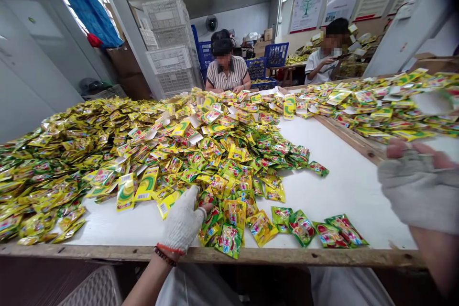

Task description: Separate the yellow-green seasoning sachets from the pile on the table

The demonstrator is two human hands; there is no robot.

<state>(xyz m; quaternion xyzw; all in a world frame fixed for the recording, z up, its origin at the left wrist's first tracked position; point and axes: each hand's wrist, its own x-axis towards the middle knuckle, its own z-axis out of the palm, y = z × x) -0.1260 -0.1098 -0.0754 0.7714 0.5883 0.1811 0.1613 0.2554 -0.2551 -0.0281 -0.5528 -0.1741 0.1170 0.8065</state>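
My left hand (183, 222), in a white knitted glove with bare fingertips, reaches into the near edge of a heap of small shiny packets. Its thumb and fingers are apart, touching green-and-red packets (211, 222); part of the fingers is hidden. Beside it lie flat yellow-and-green cartons (146, 184). At the right edge, my right hand (419, 184), also gloved, is raised above the table and blurred. Its fingers look loosely spread, with nothing visible in them. A blurred pale flat piece (433, 102) appears above that hand, apart from it.
Loose packets (301, 227) line the front of the white tabletop (344, 186). A wooden strip (349, 138) separates another carton pile (387, 105) at right. A large packet heap (71, 138) fills the left. Two people sit beyond, near stacked white crates (170, 57).
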